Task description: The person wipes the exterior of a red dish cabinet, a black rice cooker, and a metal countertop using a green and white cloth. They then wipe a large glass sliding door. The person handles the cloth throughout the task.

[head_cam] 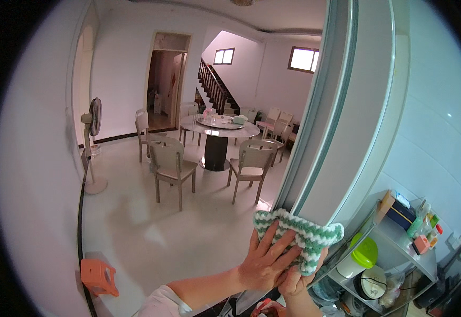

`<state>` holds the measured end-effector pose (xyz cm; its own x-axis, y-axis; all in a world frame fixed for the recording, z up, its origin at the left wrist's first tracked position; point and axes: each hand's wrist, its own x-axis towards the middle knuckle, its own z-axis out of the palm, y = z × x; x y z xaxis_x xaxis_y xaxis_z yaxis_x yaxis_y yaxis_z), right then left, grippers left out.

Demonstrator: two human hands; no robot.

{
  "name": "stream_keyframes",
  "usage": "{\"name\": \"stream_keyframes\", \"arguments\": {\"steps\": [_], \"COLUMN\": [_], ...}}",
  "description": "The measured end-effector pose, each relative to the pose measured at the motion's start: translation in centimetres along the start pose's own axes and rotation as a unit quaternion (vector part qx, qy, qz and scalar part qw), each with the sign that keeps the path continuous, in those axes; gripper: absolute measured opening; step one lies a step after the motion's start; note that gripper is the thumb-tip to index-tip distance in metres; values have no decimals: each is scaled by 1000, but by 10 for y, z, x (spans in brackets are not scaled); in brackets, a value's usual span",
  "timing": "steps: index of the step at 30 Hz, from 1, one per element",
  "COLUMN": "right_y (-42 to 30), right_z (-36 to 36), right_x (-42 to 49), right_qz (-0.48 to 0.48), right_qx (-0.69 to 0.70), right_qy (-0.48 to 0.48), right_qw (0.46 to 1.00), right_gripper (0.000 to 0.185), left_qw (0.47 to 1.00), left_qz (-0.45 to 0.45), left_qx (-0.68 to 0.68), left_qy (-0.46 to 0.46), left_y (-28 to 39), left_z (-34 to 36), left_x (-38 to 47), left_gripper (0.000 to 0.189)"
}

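A green and white striped knitted cloth is wrapped around the edge of a pale door frame. My left hand presses on the cloth's left part with fingers spread over it. Just to the right and lower, my right hand grips the lower right part of the cloth, its fingers partly hidden behind it. The two hands touch or overlap near the wrists. Grooved metal edges of the frame run upward from the cloth.
At the right stands a metal shelf with bottles, boxes and a green-lidded bin. Beyond the doorway are a round table with several chairs, a standing fan and stairs. An orange stool is at lower left.
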<state>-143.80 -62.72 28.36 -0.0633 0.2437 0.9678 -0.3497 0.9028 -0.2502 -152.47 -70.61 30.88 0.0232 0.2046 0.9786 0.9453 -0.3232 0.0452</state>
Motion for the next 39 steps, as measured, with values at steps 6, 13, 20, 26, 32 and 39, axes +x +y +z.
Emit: {"name": "stream_keyframes", "arguments": {"steps": [6,13,20,26,32,39], "right_y": [-12,-8,-18,-21,-12,-11], "right_z": [-9,-25,-23,-14,-27,-35], "right_x": [-24,-112,-85,-31,-81,-123], "right_qz": [21,115,96,59,57,101], "right_qx": [-48,-78,-69,-62,-98,-79], "right_qy": [-65,-157,-108,-63,-147,-181], "right_qw": [996,978,987,994,983,975], "right_gripper": [56,38,43,45,44,45], "left_qw": [999,989,991,996,989,988], "left_qz": [-45,-106,-103,-70,-116,-103], "left_qx": [16,33,47,58,59,41], "left_qy": [-27,-95,-70,-23,-65,-110], "left_y": [4,19,25,23,32,36], "left_z": [10,18,17,4,13,14], "left_x": [-54,-144,-121,-57,-113,-158], "left_gripper": [40,33,34,36,30,33]}}
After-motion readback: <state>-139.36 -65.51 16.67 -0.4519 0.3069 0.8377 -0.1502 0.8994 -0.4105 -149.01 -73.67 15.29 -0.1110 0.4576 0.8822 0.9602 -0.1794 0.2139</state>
